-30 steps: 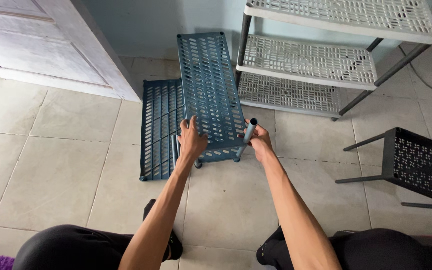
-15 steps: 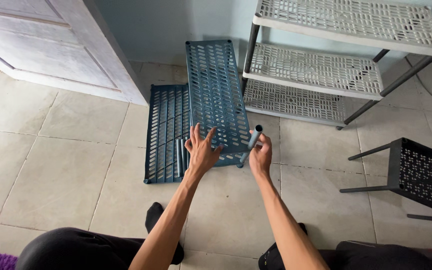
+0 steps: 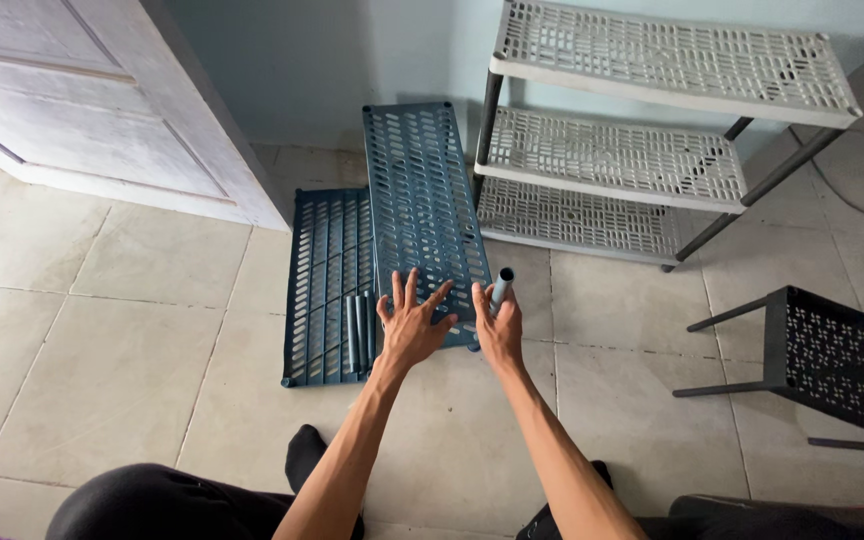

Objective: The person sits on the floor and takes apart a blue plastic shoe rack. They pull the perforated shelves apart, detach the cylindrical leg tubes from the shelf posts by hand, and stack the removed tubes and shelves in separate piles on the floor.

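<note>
At the centre of the head view, the left hand [image 3: 412, 325] lies flat with fingers spread on the near end of the raised blue perforated shelf panel [image 3: 420, 215], while the right hand [image 3: 499, 330] wraps around a grey tube [image 3: 500, 288] at the panel's near right corner. Bare floor tiles [image 3: 112, 340] give open room at lower left; the white shelf rack [image 3: 642, 150] crowds the panel's right edge, and a white door [image 3: 82, 110] closes the upper left. A second blue panel [image 3: 327, 285] lies flat, partly hidden beneath the first, with loose tubes [image 3: 359, 332] on it, and a black stand [image 3: 832, 355] is cut off at right.

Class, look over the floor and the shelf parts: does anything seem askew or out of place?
Yes. The blue shelf panel under the left hand lies crooked, overlapping a second blue panel. Loose grey tubes rest on that second panel.
</note>
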